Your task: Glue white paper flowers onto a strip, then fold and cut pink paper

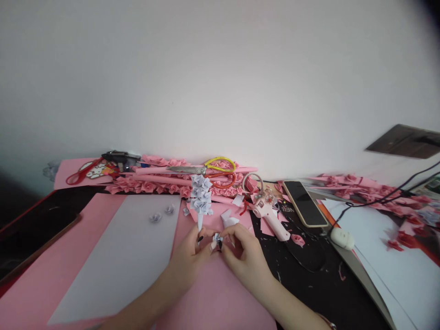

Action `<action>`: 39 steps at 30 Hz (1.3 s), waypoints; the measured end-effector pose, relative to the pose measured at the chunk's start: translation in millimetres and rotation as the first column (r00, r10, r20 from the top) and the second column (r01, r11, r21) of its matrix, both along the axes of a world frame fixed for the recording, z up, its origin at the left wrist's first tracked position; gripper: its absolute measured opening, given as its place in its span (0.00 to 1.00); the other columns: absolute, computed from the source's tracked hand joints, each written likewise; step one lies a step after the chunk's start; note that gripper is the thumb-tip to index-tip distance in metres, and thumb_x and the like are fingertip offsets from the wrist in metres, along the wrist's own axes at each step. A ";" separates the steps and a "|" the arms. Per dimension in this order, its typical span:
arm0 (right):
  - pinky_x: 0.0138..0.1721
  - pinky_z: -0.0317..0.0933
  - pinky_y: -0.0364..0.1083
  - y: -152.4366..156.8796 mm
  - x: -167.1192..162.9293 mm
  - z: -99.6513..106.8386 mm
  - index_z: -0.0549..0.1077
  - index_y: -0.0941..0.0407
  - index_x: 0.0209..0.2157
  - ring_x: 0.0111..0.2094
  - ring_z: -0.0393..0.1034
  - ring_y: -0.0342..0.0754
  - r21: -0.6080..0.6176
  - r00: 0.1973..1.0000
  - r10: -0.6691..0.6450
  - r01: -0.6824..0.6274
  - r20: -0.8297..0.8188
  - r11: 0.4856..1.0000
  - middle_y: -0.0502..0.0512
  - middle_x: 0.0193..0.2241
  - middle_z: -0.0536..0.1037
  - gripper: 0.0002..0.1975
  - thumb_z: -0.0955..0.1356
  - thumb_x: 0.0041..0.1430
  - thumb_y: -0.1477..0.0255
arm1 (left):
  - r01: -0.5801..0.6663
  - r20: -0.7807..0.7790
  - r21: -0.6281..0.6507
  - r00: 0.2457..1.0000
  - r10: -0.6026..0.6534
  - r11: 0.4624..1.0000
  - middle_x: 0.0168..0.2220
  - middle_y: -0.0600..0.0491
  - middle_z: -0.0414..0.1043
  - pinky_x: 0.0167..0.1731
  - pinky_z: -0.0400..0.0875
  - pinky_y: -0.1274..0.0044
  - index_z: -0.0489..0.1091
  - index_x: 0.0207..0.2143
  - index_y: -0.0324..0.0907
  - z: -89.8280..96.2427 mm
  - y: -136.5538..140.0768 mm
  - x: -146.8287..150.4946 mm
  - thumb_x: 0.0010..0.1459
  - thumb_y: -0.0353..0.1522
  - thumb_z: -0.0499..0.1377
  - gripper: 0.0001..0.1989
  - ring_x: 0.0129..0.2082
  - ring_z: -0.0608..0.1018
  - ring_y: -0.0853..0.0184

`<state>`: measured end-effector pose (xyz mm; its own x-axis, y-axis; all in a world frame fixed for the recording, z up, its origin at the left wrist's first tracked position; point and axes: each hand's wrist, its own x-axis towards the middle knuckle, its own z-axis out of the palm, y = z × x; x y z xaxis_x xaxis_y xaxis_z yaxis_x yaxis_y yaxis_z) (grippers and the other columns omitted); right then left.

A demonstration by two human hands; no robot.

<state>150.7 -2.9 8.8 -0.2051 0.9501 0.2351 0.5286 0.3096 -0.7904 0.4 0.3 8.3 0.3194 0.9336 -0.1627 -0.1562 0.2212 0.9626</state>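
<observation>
My left hand [187,256] is closed round the lower end of a pale bluish-white paper flower stalk [201,197], which stands upright with several folded blossoms along it. Between the fingertips of both hands sits a small pale paper flower [217,237], pinched by my right hand [245,256]; my left thumb also touches it. Behind the right fingers lies a folded white paper piece [228,219], partly covered. Two loose pale paper flowers [156,217] rest on the white sheet [127,256] left of my hands.
Pink paper flower stalks [154,183] line the wall, with scissors [206,170] on top. To the right are a pink glue gun [271,217], a phone [305,204], a white earbud case [342,239], black cables [364,201] and white paper sheets [388,256]. Pink sheets [220,293] lie beneath my hands.
</observation>
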 end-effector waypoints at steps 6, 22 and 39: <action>0.25 0.53 0.40 2.2 1.5 0.7 0.69 0.56 0.30 0.24 0.59 0.42 0.010 0.998 -0.049 0.049 0.027 0.999 0.48 0.24 0.66 0.09 0.63 0.47 0.83 | 0.025 0.091 0.000 0.996 -0.025 1.000 0.40 0.52 0.71 0.46 0.65 0.71 0.63 0.34 0.43 0.2 0.2 -1.1 0.56 0.32 0.54 0.03 0.44 0.72 0.64; 0.23 0.51 0.40 5.3 6.6 -3.9 0.72 0.58 0.26 0.21 0.56 0.41 0.038 0.999 -0.053 0.053 0.000 0.998 0.47 0.19 0.63 0.07 0.64 0.51 0.81 | 0.019 0.080 -0.114 0.997 -0.010 0.993 0.49 0.50 0.66 0.47 0.66 0.69 0.64 0.43 0.43 0.4 0.7 -5.7 0.57 0.37 0.53 0.12 0.49 0.69 0.60; 0.21 0.51 0.40 -10.7 8.9 14.2 0.72 0.58 0.31 0.20 0.56 0.40 0.367 0.998 0.006 0.017 -0.063 0.930 0.47 0.19 0.61 0.07 0.64 0.54 0.82 | 0.163 -0.046 -0.048 0.985 -0.165 0.985 0.18 0.63 0.47 0.16 0.49 0.83 0.60 0.28 0.40 -8.4 1.3 -3.6 0.59 0.41 0.47 0.14 0.16 0.52 0.77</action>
